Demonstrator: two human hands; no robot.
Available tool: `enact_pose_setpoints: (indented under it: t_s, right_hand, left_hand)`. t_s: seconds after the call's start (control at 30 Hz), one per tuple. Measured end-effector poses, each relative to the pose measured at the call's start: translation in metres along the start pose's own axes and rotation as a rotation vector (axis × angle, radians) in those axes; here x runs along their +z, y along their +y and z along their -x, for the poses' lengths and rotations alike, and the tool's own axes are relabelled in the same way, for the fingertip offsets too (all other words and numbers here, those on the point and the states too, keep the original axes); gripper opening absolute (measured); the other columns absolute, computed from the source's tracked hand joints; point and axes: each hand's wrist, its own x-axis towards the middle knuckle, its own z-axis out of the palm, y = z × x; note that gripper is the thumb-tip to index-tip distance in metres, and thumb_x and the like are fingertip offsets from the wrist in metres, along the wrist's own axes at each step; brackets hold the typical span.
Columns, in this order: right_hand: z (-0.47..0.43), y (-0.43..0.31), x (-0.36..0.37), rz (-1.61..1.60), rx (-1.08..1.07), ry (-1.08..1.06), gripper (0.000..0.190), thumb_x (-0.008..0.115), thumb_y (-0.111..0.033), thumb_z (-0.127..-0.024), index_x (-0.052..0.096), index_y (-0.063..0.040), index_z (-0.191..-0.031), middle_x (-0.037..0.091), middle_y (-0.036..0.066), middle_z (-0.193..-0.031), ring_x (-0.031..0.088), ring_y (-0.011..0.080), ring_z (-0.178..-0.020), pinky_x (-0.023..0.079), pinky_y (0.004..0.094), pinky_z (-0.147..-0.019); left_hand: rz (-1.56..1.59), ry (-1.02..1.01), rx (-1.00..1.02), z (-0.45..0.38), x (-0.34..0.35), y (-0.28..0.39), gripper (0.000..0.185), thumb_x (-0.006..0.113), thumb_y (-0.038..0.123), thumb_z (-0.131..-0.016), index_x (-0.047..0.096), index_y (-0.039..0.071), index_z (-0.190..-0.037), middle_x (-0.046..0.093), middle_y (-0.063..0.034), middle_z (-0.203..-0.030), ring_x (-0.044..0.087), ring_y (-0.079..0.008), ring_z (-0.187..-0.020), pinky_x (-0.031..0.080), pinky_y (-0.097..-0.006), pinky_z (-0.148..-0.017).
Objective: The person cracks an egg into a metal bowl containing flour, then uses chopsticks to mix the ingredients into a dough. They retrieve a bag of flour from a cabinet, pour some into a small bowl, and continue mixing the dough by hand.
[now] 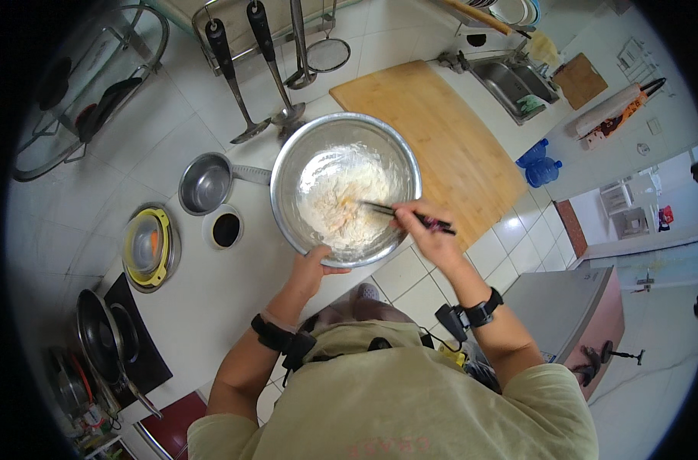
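Note:
A wide stainless steel mixing bowl [346,118] sits tilted towards me at the counter's front edge. White flour [349,190] lies inside, with a yellowish wet patch near its middle. My left hand [314,265] grips the near rim of the bowl, thumb on the upper side. In my right hand [426,230] is a pair of dark chopsticks [383,209], their tips down in the flour and slightly blurred. Left of the bowl stand a small steel saucepan [206,184] and a white cup [225,226] of dark liquid.
A wooden board [429,126] covers the counter to the right, before a double sink [510,86]. Ladles and a strainer [328,55] hang at the back wall. Stacked lidded bowls [149,247] and a frying pan [99,336] on a black cooktop [145,339] stand left.

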Motion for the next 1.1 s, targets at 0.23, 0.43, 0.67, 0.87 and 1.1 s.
enact_pose_setpoints:
  t_s: [0.23,0.43,0.67,0.87,1.1]
  right_hand:
    - [-0.032,0.028,0.005,-0.011,-0.134,0.207,0.013,0.065,-0.008,-0.091,0.07,0.002,-0.095,0.071,0.011,-0.082,0.068,0.0151,-0.073,0.052,0.0253,-0.068]
    - [-0.015,0.013,0.005,-0.028,-0.009,-0.161,0.018,0.061,-0.012,-0.095,0.067,0.004,-0.101,0.07,0.013,-0.09,0.069,0.0166,-0.086,0.055,0.0272,-0.079]
    - [-0.031,0.001,0.016,0.06,-0.134,-0.188,0.014,0.064,-0.007,-0.091,0.068,0.004,-0.098,0.071,0.009,-0.088,0.067,0.0136,-0.081,0.052,0.0248,-0.075]
    - [-0.037,0.01,-0.013,-0.1,-0.034,0.053,0.014,0.063,-0.009,-0.092,0.068,0.002,-0.098,0.071,0.011,-0.087,0.069,0.0155,-0.083,0.053,0.0267,-0.074]
    - [-0.03,0.008,0.01,0.011,-0.193,-0.167,0.011,0.068,-0.009,-0.088,0.07,-0.001,-0.096,0.071,0.01,-0.087,0.068,0.015,-0.077,0.052,0.0268,-0.07]
  left_hand:
    - [-0.055,-0.036,0.036,0.004,0.007,0.005,0.048,0.049,0.003,-0.085,0.038,-0.012,-0.13,0.057,-0.0245,-0.118,0.068,-0.035,-0.09,0.064,-0.0436,-0.065]
    - [-0.086,-0.034,0.057,0.005,0.004,0.008,0.047,0.048,0.003,-0.085,0.039,-0.012,-0.129,0.058,-0.0245,-0.115,0.068,-0.0339,-0.089,0.064,-0.0425,-0.063]
    - [-0.067,-0.058,0.025,0.004,0.009,0.006,0.045,0.049,0.004,-0.086,0.041,-0.013,-0.127,0.059,-0.0236,-0.115,0.068,-0.0333,-0.089,0.064,-0.0417,-0.064]
    - [-0.068,-0.058,0.022,0.002,0.005,0.001,0.046,0.05,0.005,-0.086,0.042,-0.011,-0.129,0.058,-0.0236,-0.116,0.068,-0.0333,-0.09,0.064,-0.0418,-0.064]
    - [-0.081,-0.094,0.017,0.0,0.008,0.006,0.048,0.048,0.004,-0.086,0.039,-0.01,-0.131,0.058,-0.0233,-0.116,0.068,-0.0329,-0.09,0.064,-0.0417,-0.064]
